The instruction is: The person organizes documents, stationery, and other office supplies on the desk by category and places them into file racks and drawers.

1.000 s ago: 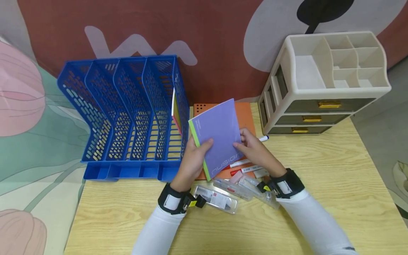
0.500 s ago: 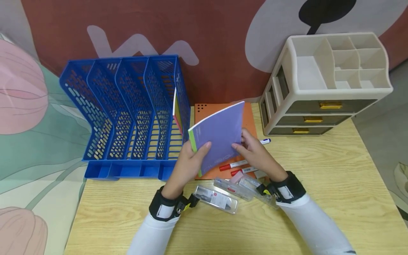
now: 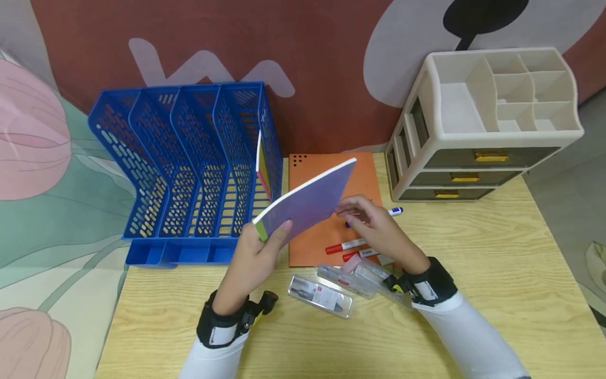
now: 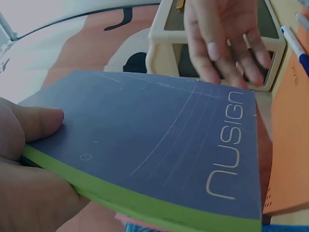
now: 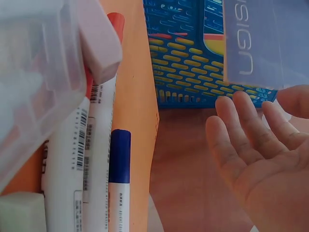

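Note:
My left hand (image 3: 251,266) pinches a purple notebook (image 3: 305,202) by its green spine, thumb on the cover and fingers beneath. The notebook is tilted above an orange folder (image 3: 305,252), and the left wrist view shows "nusign" lettering on its cover. Beside the far edge of the notebook is my right hand (image 3: 374,229); in the right wrist view its fingers (image 5: 251,125) are spread and loosely bent, with nothing in them. Red-capped markers (image 3: 337,248) and a blue-capped marker (image 5: 119,159) lie on the folder, partly under my right hand in the head view.
On the left stands a blue file rack (image 3: 189,240) with a thin book (image 3: 263,171) in its right slot. A white drawer organizer (image 3: 506,138) is at the back right. Clear pen cases (image 3: 322,296) and a pink eraser (image 5: 101,46) lie near the folder's front edge.
The notebook has moved left and lower with my left hand and tipped flatter. My right hand has let go of its right side and opened.

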`<state>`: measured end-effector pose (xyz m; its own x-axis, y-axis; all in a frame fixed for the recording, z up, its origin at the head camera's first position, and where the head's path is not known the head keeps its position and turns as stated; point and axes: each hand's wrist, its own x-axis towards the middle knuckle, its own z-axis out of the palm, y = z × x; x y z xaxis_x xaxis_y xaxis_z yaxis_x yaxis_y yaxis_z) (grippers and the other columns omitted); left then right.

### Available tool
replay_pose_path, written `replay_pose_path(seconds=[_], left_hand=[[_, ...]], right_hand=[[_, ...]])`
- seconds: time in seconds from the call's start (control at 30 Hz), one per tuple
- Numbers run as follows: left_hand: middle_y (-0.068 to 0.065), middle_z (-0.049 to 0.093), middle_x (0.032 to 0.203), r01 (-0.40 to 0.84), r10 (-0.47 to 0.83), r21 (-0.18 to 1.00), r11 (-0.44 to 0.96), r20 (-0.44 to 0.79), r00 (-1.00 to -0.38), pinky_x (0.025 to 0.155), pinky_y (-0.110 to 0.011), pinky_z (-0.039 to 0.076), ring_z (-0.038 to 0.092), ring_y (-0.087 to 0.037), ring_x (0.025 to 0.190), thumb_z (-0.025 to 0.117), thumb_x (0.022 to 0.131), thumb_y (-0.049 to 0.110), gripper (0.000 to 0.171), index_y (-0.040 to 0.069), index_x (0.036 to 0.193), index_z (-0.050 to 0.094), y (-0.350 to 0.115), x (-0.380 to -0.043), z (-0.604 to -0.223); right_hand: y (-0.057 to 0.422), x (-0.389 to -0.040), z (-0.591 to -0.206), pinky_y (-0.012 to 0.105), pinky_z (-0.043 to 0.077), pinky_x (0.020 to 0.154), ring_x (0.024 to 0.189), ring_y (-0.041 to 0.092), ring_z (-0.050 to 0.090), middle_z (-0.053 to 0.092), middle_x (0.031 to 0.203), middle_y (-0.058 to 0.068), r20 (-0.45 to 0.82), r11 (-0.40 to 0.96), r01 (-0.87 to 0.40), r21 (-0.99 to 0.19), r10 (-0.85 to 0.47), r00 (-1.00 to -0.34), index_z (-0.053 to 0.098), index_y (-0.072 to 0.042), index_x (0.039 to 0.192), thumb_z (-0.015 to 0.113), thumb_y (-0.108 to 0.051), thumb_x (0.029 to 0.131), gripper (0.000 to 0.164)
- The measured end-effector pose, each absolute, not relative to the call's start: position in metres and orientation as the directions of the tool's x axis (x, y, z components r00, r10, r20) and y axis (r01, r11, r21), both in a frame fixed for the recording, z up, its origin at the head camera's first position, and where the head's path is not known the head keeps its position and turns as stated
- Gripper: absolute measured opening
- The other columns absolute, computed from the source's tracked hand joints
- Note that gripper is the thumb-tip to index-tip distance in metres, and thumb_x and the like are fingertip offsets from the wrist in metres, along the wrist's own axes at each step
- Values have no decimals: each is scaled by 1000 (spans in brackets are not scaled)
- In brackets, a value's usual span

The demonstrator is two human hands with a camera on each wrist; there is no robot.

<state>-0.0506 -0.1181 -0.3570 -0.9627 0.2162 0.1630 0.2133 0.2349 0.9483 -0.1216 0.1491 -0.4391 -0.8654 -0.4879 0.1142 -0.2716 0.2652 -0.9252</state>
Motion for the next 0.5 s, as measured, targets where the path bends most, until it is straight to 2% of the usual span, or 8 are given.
replay_pose_path(seconds=[0.13, 0.33, 0.4, 0.5], left_hand=[[-22, 68, 133, 239, 200, 938, 250, 192, -961, 97, -42, 58, 69, -34, 120, 52, 106, 5, 35, -4, 140, 58, -126, -44, -354], [-20, 70, 131, 253, 153, 915, 313, 214, -965, 98, -40, 59, 70, -33, 119, 54, 105, 3, 34, -4, 138, 61, -137, -36, -352], [-20, 70, 131, 269, 131, 907, 323, 239, -962, 98, -35, 58, 70, -32, 118, 54, 104, 0, 34, -5, 137, 60, -142, -33, -351], [-20, 70, 129, 315, 94, 889, 332, 301, -949, 98, -25, 56, 70, -19, 118, 55, 102, -5, 34, -5, 135, 61, -149, -30, -349]], right_hand=[[150, -121, -439, 25, 56, 97, 122, 31, 66, 67, 130, 16, 116, 262, -274, -926, -491, -863, 57, -3, 133, 57, 1, 103, 30], [153, -121, -439, 52, 55, 102, 128, 37, 61, 63, 137, 19, 81, 357, -268, -895, -461, -884, 55, -7, 138, 56, -4, 104, 34], [155, -121, -439, 56, 54, 102, 131, 38, 59, 61, 143, 16, 70, 424, -279, -862, -444, -893, 54, -9, 142, 57, -7, 105, 37], [160, -121, -440, 59, 49, 108, 138, 36, 52, 55, 151, 14, 110, 528, -347, -775, -429, -897, 51, -9, 147, 61, -10, 103, 45]])
